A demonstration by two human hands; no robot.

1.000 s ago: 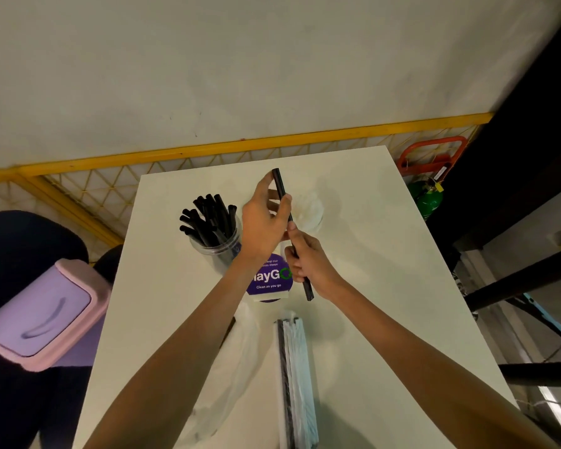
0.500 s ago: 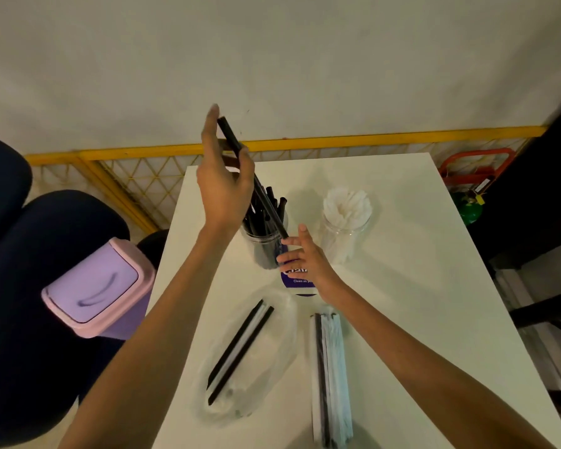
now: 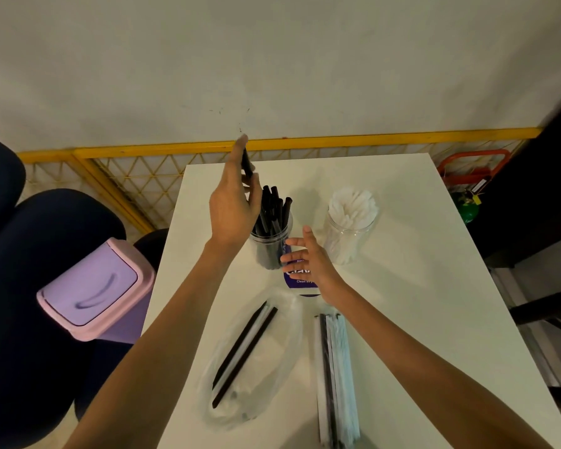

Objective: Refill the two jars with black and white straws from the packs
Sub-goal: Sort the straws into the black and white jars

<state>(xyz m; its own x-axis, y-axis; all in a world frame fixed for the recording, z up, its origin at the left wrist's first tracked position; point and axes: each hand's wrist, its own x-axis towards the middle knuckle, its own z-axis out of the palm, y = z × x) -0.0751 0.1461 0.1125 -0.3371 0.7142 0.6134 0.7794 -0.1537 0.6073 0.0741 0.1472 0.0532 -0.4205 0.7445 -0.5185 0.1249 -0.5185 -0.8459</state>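
Head view: left hand [image 3: 233,207] raised above the jar of black straws [image 3: 269,249], pinching one black straw [image 3: 247,165] between thumb and fingers — right hand [image 3: 309,261] spread, holding nothing, just beside that jar (jar of white straws [image 3: 350,233] further right, both on the table [image 3: 418,286]).

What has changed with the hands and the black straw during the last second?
The right hand let go of the black straw and hovers open beside the black-straw jar. The left hand, still gripping the straw, carried it leftward above that jar. The white-straw jar and the packs stayed in place.
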